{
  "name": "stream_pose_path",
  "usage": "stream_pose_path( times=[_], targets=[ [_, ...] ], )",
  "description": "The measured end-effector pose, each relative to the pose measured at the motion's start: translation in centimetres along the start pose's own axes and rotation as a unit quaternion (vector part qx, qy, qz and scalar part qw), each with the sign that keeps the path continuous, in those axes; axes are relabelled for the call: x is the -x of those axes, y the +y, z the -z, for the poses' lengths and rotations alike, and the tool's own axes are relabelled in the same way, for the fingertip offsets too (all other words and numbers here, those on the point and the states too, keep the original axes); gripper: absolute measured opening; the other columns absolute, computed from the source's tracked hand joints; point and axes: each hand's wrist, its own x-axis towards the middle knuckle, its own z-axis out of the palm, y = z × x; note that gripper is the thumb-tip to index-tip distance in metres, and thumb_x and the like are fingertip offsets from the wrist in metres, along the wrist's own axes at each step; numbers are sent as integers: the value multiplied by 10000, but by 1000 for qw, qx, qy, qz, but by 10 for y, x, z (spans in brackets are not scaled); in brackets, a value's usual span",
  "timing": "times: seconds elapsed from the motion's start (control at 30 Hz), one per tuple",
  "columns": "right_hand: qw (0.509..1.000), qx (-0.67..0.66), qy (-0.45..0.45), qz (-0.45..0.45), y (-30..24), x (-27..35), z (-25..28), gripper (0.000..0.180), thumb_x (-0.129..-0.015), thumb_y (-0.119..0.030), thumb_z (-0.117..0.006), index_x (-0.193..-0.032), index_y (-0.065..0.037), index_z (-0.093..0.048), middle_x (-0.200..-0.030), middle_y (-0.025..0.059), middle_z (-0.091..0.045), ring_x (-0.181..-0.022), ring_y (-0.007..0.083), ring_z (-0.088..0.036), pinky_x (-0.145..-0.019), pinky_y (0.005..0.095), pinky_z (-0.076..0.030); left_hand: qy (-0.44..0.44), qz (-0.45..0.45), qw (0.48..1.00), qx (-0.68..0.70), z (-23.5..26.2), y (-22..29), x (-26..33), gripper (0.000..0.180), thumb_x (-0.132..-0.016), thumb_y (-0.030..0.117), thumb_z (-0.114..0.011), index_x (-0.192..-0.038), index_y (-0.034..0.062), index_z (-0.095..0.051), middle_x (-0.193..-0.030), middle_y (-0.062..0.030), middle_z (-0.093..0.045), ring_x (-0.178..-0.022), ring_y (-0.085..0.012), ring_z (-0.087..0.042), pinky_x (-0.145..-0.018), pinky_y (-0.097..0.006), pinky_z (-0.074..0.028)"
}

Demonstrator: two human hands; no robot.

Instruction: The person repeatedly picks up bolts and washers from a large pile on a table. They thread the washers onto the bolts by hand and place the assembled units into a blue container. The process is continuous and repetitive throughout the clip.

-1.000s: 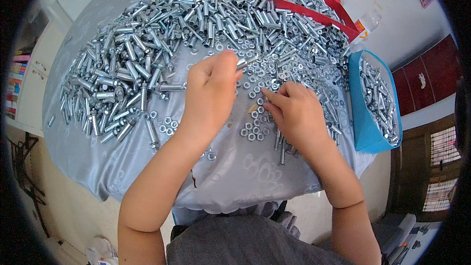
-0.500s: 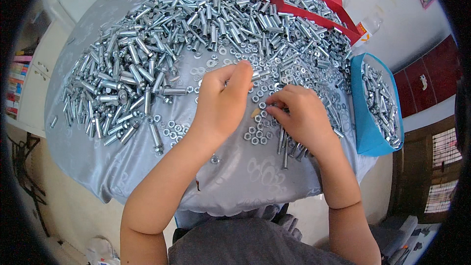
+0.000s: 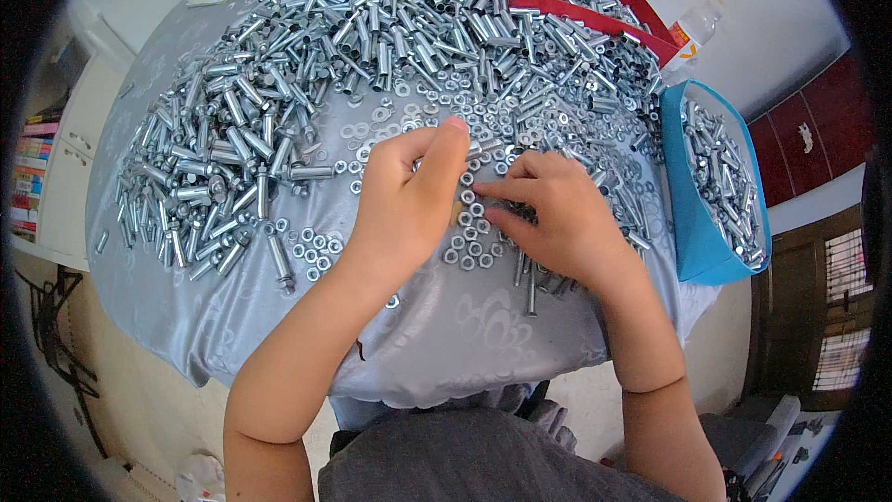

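My left hand point(image 3: 409, 186) is closed, its thumb on top, above the middle of the table. A silvery metal piece point(image 3: 485, 146) shows just beyond its fingers; whether the hand grips it I cannot tell. My right hand point(image 3: 557, 214) reaches in from the right, thumb and index finger apart. Its index fingertip is at a hex nut point(image 3: 467, 196) in a small cluster of loose nuts point(image 3: 475, 249). No held object shows between those fingers. Long thin bolts point(image 3: 531, 293) lie partly hidden under the right hand.
A heap of metal sleeves and bolts point(image 3: 251, 121) curves along the table's left and far sides. Washers point(image 3: 383, 115) lie before it. A red box point(image 3: 595, 14) and a blue fabric bin point(image 3: 695, 214) hold more hardware. Grey cloth point(image 3: 446, 353) covers the table.
My right hand's fingers have moved left to the nuts and spread a little. My left hand stays closed. The whole view has shifted slightly.
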Motion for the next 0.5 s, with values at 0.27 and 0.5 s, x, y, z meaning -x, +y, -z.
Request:
stream_pose_path(
  times=[0.27, 0.5],
  targets=[
    [1000, -7, 30, 0, 2, -4, -11, 223, -695, -270, -640, -890, -163, -656, -774, 36, -535, -783, 226, -516, -691, 357, -382, 6, -17, 1000, -23, -2, -2, 1, 389, -840, 319, -519, -544, 100, -393, -503, 47, -341, -439, -30, -298, -406, -201, -235],
    [999, -48, 11, -1, 10, -5, -17, 194, -711, -214, -628, -897, -170, -656, -788, 38, -541, -810, 229, -515, -702, 357, -378, -4, -16, 1000, -21, -1, 0, 1, 398, -836, 333, -524, -540, 103, -392, -512, 52, -347, -443, -28, -295, -414, -198, -248]
  ],
)
